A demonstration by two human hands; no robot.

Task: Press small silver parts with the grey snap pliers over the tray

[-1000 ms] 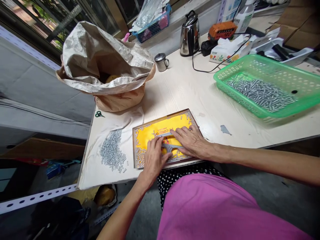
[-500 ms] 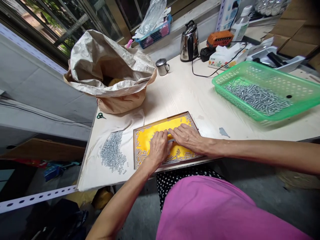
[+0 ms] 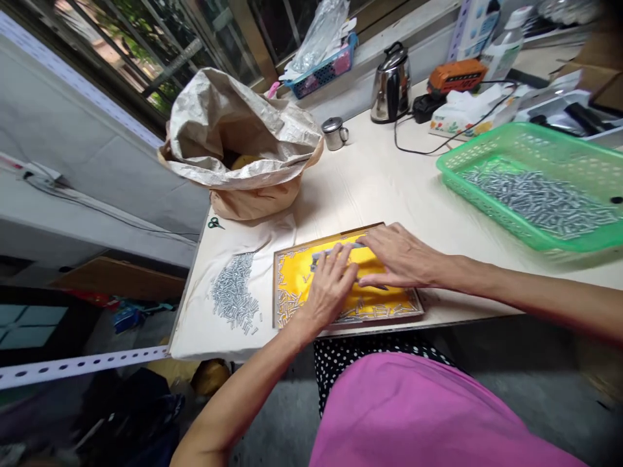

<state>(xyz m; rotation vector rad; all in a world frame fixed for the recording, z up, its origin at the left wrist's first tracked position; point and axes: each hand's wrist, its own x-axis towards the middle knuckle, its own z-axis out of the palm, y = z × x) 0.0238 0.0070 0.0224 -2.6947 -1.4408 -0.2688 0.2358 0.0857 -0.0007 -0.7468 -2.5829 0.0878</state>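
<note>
Two hands [image 3: 331,288] [image 3: 402,256] half-hiding a gray piece [image 3: 331,250]

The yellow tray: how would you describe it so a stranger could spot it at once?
Find the long pale table. At its front edge lies a shallow brown-framed tray with a bright yellow bottom, under the person's left hand and right hand. Unlike the green basket farther along the table, it is yellow and has both hands on it.
</note>
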